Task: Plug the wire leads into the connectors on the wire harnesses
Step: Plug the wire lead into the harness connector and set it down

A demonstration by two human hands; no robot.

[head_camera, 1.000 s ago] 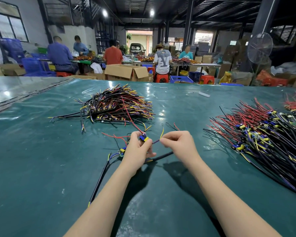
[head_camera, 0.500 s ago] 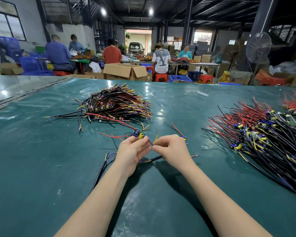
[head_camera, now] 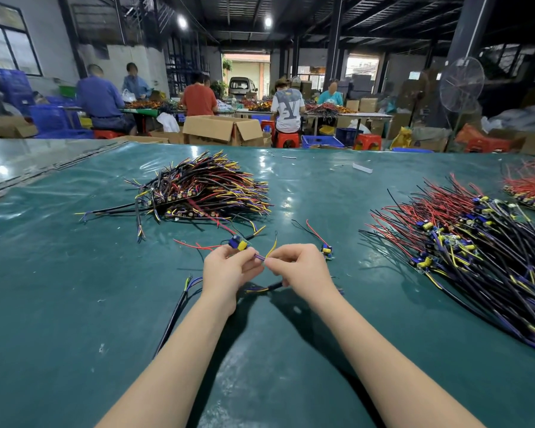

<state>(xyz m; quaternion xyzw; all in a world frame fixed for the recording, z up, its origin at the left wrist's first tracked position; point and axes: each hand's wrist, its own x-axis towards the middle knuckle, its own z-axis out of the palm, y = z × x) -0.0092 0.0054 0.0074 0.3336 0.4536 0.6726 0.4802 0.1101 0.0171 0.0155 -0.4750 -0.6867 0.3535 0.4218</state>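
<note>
Hands drawn together since: left hand (head_camera: 226,271), right hand (head_camera: 301,270) pinch purple lead (head_camera: 259,258).

I see a dim hall lit by two ceiling lamps (head_camera: 182,22) whose glare streaks the glossy tabletop (head_camera: 74,304), the forearms (head_camera: 173,366) cast soft shadows, and wide-angle bending curves its far edge.

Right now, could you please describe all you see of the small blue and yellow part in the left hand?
The small part is a board with a blue block and a yellow block, seemingly plastic. The left hand pinches its near edge over the green table; the right hand pinches a purple wire beside it.
</note>
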